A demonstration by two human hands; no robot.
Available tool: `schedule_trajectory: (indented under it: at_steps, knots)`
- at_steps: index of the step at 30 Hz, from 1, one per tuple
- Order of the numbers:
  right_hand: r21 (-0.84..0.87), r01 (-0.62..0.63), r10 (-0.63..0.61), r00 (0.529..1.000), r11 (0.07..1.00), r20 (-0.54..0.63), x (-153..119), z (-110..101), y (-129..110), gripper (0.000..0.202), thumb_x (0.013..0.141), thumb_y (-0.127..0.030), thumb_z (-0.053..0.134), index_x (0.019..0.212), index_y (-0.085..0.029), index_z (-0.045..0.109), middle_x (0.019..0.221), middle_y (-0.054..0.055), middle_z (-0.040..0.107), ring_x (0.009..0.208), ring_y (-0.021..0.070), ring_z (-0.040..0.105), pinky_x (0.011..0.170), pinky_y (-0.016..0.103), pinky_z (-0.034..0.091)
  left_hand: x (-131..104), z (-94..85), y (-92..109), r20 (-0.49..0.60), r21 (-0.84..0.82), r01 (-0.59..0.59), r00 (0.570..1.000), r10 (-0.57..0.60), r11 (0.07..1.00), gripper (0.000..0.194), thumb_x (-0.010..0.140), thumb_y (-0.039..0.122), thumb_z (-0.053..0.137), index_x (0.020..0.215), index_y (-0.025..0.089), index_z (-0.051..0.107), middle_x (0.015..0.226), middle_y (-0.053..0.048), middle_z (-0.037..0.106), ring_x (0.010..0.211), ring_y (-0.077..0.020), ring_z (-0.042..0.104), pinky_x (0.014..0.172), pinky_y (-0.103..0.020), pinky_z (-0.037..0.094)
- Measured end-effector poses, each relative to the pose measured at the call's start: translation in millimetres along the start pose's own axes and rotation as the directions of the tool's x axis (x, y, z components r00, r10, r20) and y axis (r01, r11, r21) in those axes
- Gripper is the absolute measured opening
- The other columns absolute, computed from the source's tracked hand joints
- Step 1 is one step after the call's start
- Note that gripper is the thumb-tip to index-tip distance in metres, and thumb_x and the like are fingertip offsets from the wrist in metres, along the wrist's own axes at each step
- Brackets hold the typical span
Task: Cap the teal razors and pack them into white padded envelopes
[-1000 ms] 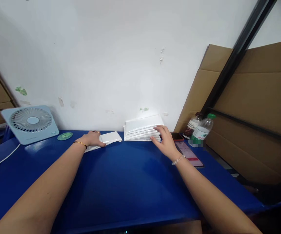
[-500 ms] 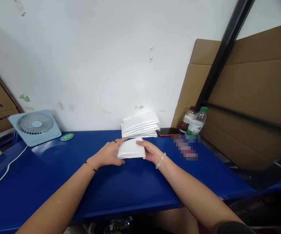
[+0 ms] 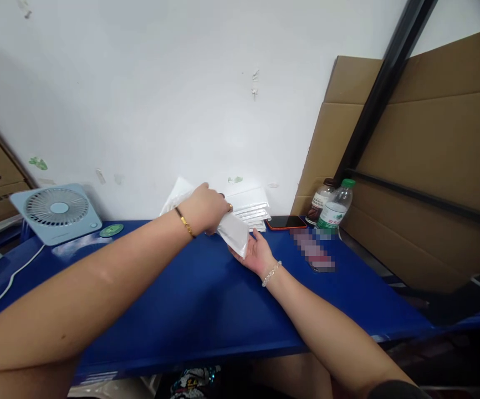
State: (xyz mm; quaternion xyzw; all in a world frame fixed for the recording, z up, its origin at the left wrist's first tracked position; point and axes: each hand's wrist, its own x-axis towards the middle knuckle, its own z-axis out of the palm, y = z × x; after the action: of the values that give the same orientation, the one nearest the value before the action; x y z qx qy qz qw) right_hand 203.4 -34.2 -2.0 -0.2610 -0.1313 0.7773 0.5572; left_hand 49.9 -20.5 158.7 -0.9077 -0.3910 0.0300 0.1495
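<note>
My left hand point(image 3: 207, 206) is closed around the middle of a long, flat white plastic packet point(image 3: 235, 231), palm down. The packet slants from the upper left near the wall down toward the right, held above the table. Part of it is covered by the left hand. My right hand point(image 3: 259, 255) is palm up at the packet's lower right end, thumb apart and fingers stretched beneath it. Behind the hands, a stack of similar white packets point(image 3: 251, 199) lies against the wall, partly hidden by my left hand.
A phone point(image 3: 287, 222) lies right of the stack on the blue table point(image 3: 207, 310). Two bottles point(image 3: 335, 208) stand by a cardboard sheet point(image 3: 439, 183). A blurred-out item point(image 3: 313, 250) is nearer. At left are a light-blue fan point(image 3: 59, 213), its cable and a green disc point(image 3: 111, 230).
My left hand has moved up and turned over, swinging the packet from level to a slant. The right hand has loosened from gripping the packet's right side to an opened palm beneath its end.
</note>
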Motion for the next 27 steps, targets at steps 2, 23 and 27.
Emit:
schedule_trajectory:
  at_steps: [2, 23, 27]
  knots:
    - [0.019, -0.001, 0.001, 0.999, 1.000, -0.033, -2, 2, 0, 0.040, 0.093, -0.048, 0.028, 0.101, -0.022, 0.058, 0.087, 0.004, 0.070, 0.079, 0.0198, 0.068, 0.069, 0.036, 0.053, 12, -7.1, 9, -0.040, -0.038, -0.040, 0.998, 0.039, 0.998, 0.034, 0.057, 0.030, 0.077, 0.090, 0.024, 0.069, 0.090, -0.009, 0.066, 0.102, -0.0344, 0.052, 0.095, -0.046, 0.020]
    - [-0.572, 0.228, -0.381, 0.911, 0.788, -0.160, 6, -18, -19, 0.032, 0.078, -0.041, 0.067, 0.068, -0.017, 0.048, 0.043, -0.006, 0.046, 0.029, 0.0057, 0.042, 0.023, 0.013, 0.018, -48, -24.9, -64, 0.294, 0.043, 0.328, 0.899, -0.326, 0.944, 0.076, 0.051, 0.022, 0.070, 0.124, 0.037, 0.055, 0.112, -0.005, 0.061, 0.102, -0.0350, 0.054, 0.092, -0.048, 0.034]
    - [-0.663, 0.276, -0.477, 0.868, 0.696, -0.139, 9, -31, -37, 0.031, 0.078, -0.041, 0.067, 0.069, -0.016, 0.051, 0.045, -0.004, 0.050, 0.030, 0.0070, 0.045, 0.023, 0.014, 0.021, -86, 34.0, -98, 0.442, -0.139, 0.386, 0.848, -0.292, 0.912, 0.074, 0.047, 0.016, 0.066, 0.118, 0.036, 0.060, 0.109, -0.003, 0.063, 0.089, -0.0296, 0.060, 0.080, -0.039, 0.044]
